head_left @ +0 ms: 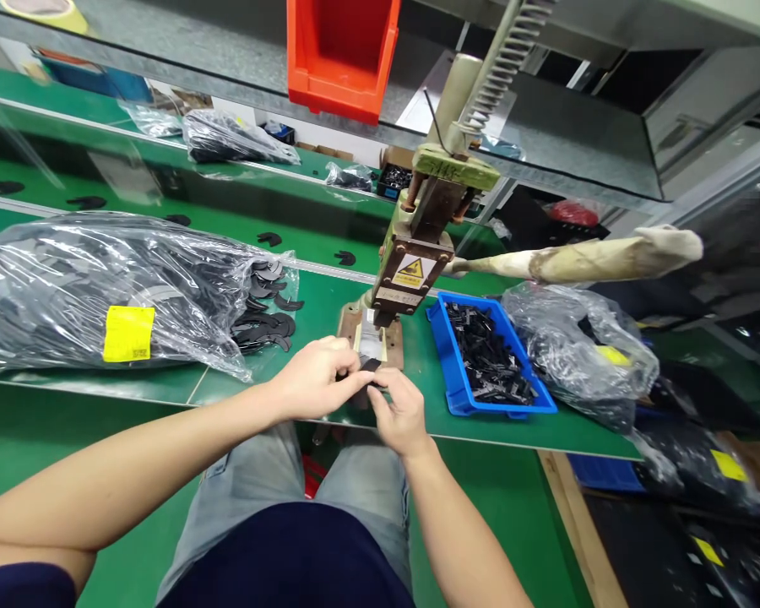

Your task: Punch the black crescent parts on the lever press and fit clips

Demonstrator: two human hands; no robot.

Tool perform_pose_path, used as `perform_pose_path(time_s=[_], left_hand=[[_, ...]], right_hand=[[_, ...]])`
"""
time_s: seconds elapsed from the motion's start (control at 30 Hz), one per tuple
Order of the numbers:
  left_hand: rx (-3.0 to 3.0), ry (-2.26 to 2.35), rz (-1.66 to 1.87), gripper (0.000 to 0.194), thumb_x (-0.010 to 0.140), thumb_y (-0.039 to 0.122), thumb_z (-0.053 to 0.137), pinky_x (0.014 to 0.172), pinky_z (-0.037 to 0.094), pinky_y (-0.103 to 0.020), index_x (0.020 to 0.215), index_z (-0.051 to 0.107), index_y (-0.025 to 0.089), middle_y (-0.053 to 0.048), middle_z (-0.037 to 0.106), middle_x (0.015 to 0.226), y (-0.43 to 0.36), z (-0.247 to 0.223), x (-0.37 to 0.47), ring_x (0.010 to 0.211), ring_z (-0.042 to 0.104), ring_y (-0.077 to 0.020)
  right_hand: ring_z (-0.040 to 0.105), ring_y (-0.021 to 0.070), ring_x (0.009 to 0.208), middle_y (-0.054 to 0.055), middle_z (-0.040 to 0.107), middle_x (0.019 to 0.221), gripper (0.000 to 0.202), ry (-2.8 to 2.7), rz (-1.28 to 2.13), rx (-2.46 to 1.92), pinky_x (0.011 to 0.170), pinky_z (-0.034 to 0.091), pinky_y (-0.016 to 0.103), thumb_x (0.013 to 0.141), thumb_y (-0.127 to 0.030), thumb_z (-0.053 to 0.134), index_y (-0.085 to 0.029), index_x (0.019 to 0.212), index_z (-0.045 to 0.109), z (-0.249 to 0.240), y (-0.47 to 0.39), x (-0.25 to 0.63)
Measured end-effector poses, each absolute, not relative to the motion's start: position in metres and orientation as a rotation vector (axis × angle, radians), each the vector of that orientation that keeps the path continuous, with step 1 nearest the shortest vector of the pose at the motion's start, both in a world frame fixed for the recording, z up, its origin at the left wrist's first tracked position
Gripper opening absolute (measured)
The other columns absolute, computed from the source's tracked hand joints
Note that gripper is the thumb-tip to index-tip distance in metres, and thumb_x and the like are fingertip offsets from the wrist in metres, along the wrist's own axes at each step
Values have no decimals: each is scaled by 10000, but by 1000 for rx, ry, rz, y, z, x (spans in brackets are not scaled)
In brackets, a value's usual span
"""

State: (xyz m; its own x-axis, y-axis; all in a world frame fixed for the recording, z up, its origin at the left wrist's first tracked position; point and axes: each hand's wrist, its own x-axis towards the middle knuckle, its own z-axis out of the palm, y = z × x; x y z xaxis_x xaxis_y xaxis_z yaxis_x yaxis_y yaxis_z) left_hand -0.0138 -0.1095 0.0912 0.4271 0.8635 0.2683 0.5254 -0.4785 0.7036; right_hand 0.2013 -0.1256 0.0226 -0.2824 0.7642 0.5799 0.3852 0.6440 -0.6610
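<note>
My left hand (323, 378) and my right hand (400, 409) meet at the front of the hand press (411, 270). Pinched between the fingers of both is a small black plastic part (371, 366), partly covered by them. It sits at the near edge of the press base (348, 325), below the ram. To the left, curved black pieces (269, 325) spill from the mouth of a large clear plastic bag (183, 287). At the right of the press stands a blue bin (453, 371) filled with small black parts (491, 355).
The press lever (583, 257), wrapped in pale cloth, sticks out to the right above the bin. Another plastic bag (583, 346) lies beyond the bin. An orange bin (342, 101) sits on the shelf overhead. Behind, black pieces (269, 239) lie spaced along a green belt (228, 224).
</note>
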Motion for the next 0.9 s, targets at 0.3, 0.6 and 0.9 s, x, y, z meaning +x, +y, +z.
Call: perform_pose_path(time_s=[0.3, 0.6, 0.9], left_hand=[[1631, 1122, 855, 401, 878, 531, 727, 597, 368, -243, 772, 542, 192, 42, 507, 712, -107, 70, -6, 645, 457, -112], [1248, 802, 704, 441, 879, 599, 725, 573, 473, -257, 895, 540, 199, 33, 582, 721, -106, 39, 7, 584, 558, -120], [1707, 1169, 820, 415, 992, 561, 555, 664, 422, -254, 780, 585, 206, 21, 557, 707, -95, -26, -23, 681, 515, -153]], right_hand=[[691, 177, 924, 59, 748, 970, 105, -1863, 578, -914, 864, 562, 344, 951, -235, 621, -234, 1027, 692, 25, -134, 209], [651, 118, 674, 2, 708, 805, 208, -1807, 897, -1201, 639, 539, 250, 1017, -367, 507, -220, 1085, 636, 46, -144, 229], [657, 125, 732, 8, 692, 807, 176, -1847, 621, -1643, 694, 560, 267, 962, -326, 570, -178, 964, 665, 71, -52, 289]])
